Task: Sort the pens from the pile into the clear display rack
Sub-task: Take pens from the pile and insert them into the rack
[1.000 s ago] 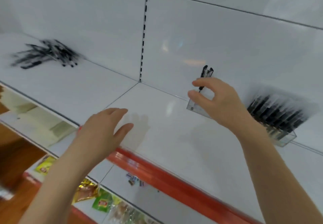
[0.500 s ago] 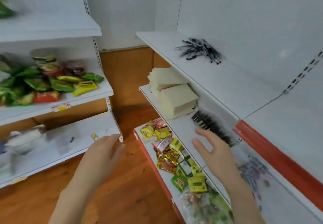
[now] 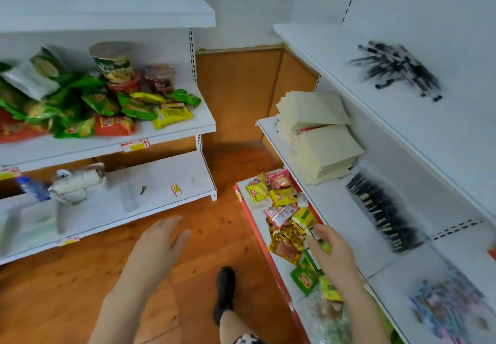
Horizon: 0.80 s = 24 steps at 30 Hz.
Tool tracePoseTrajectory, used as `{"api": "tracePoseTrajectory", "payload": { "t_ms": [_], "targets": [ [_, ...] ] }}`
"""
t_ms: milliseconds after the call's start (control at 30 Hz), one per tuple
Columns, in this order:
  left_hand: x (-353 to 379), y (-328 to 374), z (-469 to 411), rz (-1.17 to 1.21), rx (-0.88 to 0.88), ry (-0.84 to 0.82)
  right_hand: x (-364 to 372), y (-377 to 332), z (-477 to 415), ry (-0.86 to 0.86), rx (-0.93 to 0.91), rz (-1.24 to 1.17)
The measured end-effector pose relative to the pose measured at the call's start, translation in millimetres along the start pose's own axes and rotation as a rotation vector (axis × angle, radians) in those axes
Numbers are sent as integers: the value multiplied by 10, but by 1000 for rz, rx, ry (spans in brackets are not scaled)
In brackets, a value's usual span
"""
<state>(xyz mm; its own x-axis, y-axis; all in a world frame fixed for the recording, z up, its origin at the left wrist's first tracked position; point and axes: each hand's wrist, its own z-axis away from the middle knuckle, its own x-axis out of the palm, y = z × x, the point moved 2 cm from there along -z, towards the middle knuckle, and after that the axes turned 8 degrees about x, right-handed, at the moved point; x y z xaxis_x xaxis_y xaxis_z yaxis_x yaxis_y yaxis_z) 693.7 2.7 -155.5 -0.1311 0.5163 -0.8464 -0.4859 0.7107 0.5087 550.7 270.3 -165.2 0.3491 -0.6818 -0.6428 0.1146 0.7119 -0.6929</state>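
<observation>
White top shelf (image 3: pixel 335 56) at right holds the pens (image 3: pixel 397 71) in a loose pile, rack out of view; your left hand (image 3: pixel 161 244) and right hand (image 3: pixel 331 249) are empty with fingers relaxed, so raise the right and pinch one barrel cleanly.

Green, red and yellow snack packets (image 3: pixel 107 110) lie heaped on the left white shelf (image 3: pixel 188 126), with two instant noodle cups (image 3: pixel 114 63) standing behind them. A yellow price tag (image 3: pixel 134 145) sits on that shelf's front edge. Across the wooden floor (image 3: pixel 67 290), cream paper stacks (image 3: pixel 322 142) rest on the right-hand middle shelf (the upper stack slightly askew). Small sachets (image 3: pixel 284 217) crowd the red-edged shelf (image 3: pixel 243 204) below.
</observation>
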Motion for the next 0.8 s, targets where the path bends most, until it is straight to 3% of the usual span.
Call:
{"api": "tracePoseTrajectory", "payload": {
  "t_ms": [133,500,800],
  "targets": [
    [-67,11,-699,-2,3,-6,142,-345,-628,5,11,-66],
    [-399,562,-2578,-19,214,-16,84,-1287,-2061,78,-52,-40],
    [-529,1101,-3973,-50,518,-67,-66,-1625,-2789,253,11,2]
  ]
}}
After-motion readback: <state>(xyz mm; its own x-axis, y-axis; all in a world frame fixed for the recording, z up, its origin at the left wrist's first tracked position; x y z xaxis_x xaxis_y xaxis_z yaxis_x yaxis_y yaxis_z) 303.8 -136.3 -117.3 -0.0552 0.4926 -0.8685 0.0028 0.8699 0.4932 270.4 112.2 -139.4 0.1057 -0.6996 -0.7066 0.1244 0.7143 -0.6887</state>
